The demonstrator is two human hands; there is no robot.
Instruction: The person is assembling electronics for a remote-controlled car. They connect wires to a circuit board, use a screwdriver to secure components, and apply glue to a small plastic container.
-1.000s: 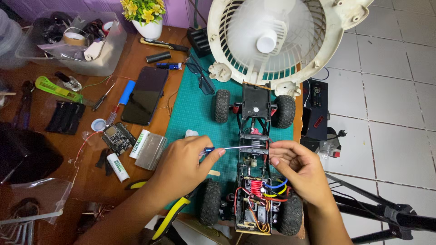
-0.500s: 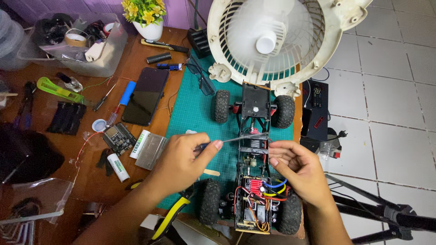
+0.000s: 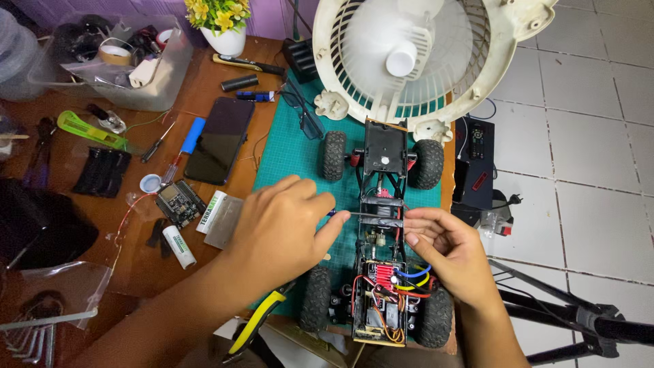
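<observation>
Metal screwdriver [image 3: 364, 215], seemingly pinched by left hand [image 3: 283, 228], meets chassis [image 3: 381, 225].

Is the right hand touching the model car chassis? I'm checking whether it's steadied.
Touching: the head view shows the right hand with fingertips against the model car chassis.

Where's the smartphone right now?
In the head view, the black smartphone lies face up on the wooden table, just left of the green cutting mat, beside the blue-handled screwdriver.
</observation>
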